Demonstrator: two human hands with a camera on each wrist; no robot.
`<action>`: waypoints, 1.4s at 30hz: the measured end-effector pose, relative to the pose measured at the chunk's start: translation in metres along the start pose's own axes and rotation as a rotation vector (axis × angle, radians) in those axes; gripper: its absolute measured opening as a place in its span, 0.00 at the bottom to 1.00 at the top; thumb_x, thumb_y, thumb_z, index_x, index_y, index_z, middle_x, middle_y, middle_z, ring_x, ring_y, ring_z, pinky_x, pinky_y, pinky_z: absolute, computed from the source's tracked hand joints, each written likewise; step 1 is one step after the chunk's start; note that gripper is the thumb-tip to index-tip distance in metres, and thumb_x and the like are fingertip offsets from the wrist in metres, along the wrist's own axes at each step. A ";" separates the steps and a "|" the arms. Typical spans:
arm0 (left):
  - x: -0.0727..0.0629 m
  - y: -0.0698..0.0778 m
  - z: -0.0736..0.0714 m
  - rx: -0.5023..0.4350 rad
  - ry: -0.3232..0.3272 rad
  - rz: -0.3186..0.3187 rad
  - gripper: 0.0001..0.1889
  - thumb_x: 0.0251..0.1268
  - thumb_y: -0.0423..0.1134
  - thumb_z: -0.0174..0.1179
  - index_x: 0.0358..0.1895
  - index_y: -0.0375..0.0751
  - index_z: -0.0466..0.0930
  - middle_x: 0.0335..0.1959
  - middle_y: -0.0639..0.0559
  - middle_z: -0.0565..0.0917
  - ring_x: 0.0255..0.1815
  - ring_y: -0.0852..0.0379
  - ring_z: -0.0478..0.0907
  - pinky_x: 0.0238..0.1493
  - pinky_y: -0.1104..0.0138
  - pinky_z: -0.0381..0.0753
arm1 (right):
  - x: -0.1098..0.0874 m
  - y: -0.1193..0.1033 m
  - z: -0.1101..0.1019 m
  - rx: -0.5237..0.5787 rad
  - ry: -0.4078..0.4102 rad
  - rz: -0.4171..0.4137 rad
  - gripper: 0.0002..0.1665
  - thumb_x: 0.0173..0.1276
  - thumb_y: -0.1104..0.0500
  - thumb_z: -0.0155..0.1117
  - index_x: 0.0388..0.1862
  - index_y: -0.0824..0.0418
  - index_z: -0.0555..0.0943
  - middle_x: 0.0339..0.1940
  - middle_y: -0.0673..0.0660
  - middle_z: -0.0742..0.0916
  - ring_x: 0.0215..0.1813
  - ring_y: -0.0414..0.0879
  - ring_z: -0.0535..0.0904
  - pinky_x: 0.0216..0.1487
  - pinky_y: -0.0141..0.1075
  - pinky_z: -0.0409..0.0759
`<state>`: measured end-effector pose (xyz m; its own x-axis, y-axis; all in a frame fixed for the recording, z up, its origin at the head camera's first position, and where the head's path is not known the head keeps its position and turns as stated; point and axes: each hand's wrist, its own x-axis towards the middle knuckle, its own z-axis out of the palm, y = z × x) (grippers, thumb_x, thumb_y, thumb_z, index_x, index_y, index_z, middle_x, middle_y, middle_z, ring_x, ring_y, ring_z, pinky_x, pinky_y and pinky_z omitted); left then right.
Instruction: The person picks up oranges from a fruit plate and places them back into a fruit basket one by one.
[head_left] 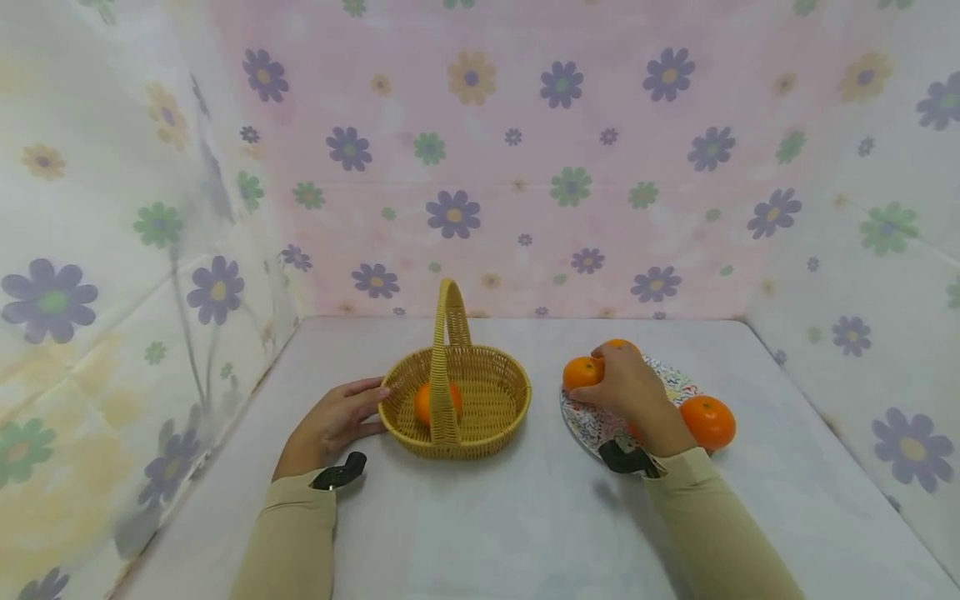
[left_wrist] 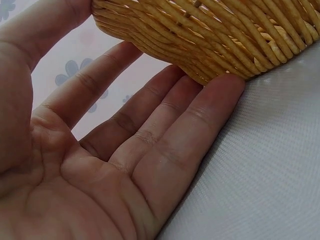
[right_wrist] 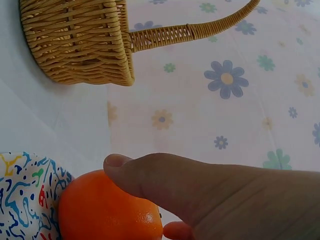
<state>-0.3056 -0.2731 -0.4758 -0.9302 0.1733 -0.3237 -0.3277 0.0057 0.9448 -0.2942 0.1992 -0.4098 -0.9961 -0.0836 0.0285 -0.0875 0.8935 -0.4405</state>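
Observation:
My right hand (head_left: 626,383) holds an orange (head_left: 581,374) at the left edge of a multicoloured patterned plate (head_left: 581,421). In the right wrist view the thumb lies across that orange (right_wrist: 107,207). Another orange (head_left: 622,343) shows behind the fingers, and a larger one (head_left: 707,422) sits at the plate's right side. Part of one more is hidden beneath the wrist. My left hand (head_left: 337,421) touches the left side of a wicker basket (head_left: 487,446), its fingers (left_wrist: 165,145) extended against the outer wall, thumb at the rim. Inside the basket lies an orange (head_left: 423,404), partly behind the handle.
The basket's tall arched handle (head_left: 442,333) rises over its middle. A white cloth (head_left: 480,525) covers the table. Flower-patterned fabric (head_left: 517,208) stands at the back and both sides. Dark camera mounts (head_left: 341,472) sit at the wrists.

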 end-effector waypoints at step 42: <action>-0.003 0.002 0.001 -0.010 -0.010 0.007 0.36 0.72 0.45 0.67 0.78 0.41 0.65 0.74 0.44 0.73 0.64 0.52 0.81 0.61 0.51 0.85 | 0.002 -0.005 0.005 0.056 0.032 0.047 0.41 0.51 0.37 0.81 0.54 0.62 0.81 0.46 0.56 0.85 0.44 0.52 0.79 0.43 0.43 0.81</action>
<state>-0.3034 -0.2722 -0.4724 -0.9306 0.1835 -0.3166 -0.3230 -0.0049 0.9464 -0.2959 0.1919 -0.4122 -0.9990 -0.0277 0.0346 -0.0411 0.8700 -0.4913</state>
